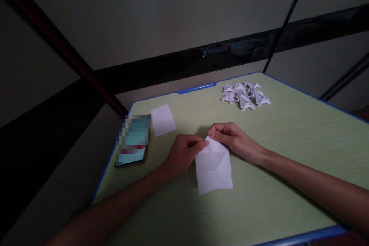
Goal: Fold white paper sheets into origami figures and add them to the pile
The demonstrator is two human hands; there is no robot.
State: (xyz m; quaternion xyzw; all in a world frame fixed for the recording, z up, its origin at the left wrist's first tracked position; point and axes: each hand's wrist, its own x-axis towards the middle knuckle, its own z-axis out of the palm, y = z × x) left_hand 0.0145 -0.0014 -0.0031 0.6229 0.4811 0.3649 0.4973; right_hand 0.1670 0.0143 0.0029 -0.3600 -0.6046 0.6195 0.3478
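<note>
A creased white sheet of paper (pixel 215 171) is held between my two hands above the middle of the table. Its far end is folded to a point, and crossing crease lines show on the near part. My left hand (pixel 186 152) pinches the left side of the folded end between thumb and fingers. On the other side, my right hand (pixel 230 136) is closed on the paper near the tip. Both sets of fingertips nearly meet there and hide part of the fold.
Several folded white paper figures (pixel 243 95) stand grouped at the back right of the light green table (pixel 300 123). A flat white paper (pixel 163 120) lies at the back left, beside a phone (pixel 132 142) with a lit, blurred screen. Dark-banded panels (pixel 184 59) rise behind the table's blue edge.
</note>
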